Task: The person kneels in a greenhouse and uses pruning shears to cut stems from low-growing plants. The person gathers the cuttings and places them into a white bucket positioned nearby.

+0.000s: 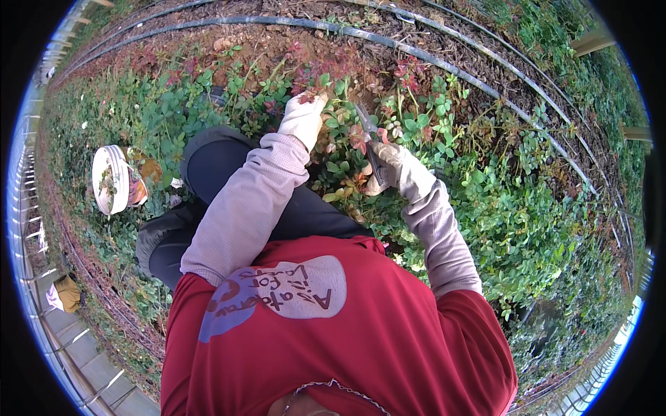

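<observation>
My left hand (303,118), in a pale work glove, has its fingers closed at a leafy shoot (308,97) with dark red leaves. The exact grip is partly hidden by the glove. In my gloved right hand (394,164) is a pair of pruning shears (367,124), blades pointing up and slightly left. The blades lie among red and green leaves, a short way right of my left hand. Whether they are parted is hard to make out. Around both hands grow low rose-like bushes (338,167), with reddish young shoots (408,73) beyond.
A white bucket (110,179) with plant bits inside lies tilted among the leaves at left. Black irrigation hoses (359,32) curve across the soil ahead. Wooden posts (592,42) stand at right. My bent knee (221,161) presses into the foliage.
</observation>
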`<state>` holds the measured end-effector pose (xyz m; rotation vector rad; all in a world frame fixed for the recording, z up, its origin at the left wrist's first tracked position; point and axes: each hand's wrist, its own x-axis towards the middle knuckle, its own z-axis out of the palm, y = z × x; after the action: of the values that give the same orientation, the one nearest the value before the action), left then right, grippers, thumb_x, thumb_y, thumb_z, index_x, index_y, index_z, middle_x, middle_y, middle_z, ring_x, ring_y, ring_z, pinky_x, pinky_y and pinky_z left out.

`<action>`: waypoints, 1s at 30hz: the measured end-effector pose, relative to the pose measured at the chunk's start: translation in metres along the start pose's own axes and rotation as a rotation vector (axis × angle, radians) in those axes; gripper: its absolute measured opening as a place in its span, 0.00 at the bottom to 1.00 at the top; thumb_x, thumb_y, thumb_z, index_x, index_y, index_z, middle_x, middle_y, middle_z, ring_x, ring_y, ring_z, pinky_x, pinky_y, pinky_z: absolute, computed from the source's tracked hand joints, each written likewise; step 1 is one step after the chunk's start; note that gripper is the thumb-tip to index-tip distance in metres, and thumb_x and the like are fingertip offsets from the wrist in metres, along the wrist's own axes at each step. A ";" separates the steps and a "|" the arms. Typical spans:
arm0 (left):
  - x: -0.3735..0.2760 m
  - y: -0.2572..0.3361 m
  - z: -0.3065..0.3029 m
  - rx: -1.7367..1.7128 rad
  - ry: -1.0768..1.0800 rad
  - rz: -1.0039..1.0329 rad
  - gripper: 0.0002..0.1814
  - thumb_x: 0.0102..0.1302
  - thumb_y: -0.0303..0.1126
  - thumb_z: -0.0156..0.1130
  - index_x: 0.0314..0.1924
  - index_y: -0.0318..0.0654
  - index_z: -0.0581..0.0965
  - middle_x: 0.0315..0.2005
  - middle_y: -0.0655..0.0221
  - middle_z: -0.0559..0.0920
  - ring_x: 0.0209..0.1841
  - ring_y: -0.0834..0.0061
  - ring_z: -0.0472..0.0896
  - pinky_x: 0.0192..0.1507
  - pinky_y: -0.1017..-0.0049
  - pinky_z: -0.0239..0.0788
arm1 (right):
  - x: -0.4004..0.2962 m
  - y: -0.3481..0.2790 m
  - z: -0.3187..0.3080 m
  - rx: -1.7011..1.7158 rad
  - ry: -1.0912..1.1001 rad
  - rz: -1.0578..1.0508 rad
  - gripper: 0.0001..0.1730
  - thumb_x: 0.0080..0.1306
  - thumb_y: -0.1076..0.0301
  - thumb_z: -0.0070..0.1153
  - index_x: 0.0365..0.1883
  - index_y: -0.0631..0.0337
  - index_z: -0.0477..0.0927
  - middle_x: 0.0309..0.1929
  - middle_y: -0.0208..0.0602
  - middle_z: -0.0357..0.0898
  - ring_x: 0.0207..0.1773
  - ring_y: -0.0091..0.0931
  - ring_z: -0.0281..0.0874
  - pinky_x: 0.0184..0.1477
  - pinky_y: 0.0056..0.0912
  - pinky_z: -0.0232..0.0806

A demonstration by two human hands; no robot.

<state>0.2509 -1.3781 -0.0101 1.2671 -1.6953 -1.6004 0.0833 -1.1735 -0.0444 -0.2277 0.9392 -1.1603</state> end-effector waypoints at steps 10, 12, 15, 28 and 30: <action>0.000 -0.015 -0.001 -0.145 0.111 -0.158 0.35 0.69 0.47 0.74 0.65 0.32 0.68 0.44 0.71 0.81 0.43 0.79 0.79 0.46 0.77 0.72 | 0.022 -0.003 0.011 -0.264 0.237 0.012 0.19 0.78 0.52 0.56 0.48 0.62 0.80 0.26 0.26 0.75 0.22 0.22 0.70 0.24 0.30 0.61; 0.001 -0.018 -0.004 -0.156 0.092 -0.131 0.35 0.69 0.46 0.75 0.64 0.32 0.69 0.43 0.72 0.81 0.43 0.79 0.79 0.46 0.77 0.72 | 0.026 0.000 0.001 -0.228 0.180 0.002 0.19 0.78 0.52 0.56 0.50 0.62 0.80 0.26 0.26 0.75 0.23 0.22 0.70 0.25 0.29 0.61; 0.013 -0.039 -0.011 -0.221 0.070 -0.105 0.33 0.69 0.44 0.75 0.63 0.32 0.70 0.44 0.71 0.82 0.44 0.79 0.79 0.46 0.77 0.72 | 0.025 0.004 -0.012 -0.210 0.084 0.009 0.20 0.78 0.52 0.56 0.53 0.61 0.79 0.27 0.27 0.76 0.25 0.22 0.73 0.25 0.28 0.64; 0.005 -0.023 -0.001 -0.165 0.115 0.099 0.07 0.76 0.32 0.66 0.42 0.35 0.82 0.36 0.73 0.87 0.35 0.79 0.79 0.41 0.75 0.70 | 0.028 0.003 -0.026 -0.219 -0.080 -0.016 0.37 0.73 0.43 0.60 0.67 0.65 0.75 0.48 0.42 0.84 0.22 0.32 0.80 0.24 0.35 0.77; 0.006 -0.030 -0.004 -0.016 0.083 0.270 0.08 0.77 0.33 0.65 0.44 0.34 0.82 0.36 0.72 0.87 0.37 0.78 0.81 0.43 0.74 0.71 | 0.044 0.016 -0.025 -0.233 -0.065 -0.130 0.36 0.73 0.43 0.60 0.66 0.64 0.75 0.44 0.40 0.85 0.21 0.30 0.80 0.23 0.33 0.75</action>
<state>0.2603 -1.3817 -0.0393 1.0316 -1.7150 -1.3817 0.0793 -1.1966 -0.0920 -0.5184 1.0131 -1.1547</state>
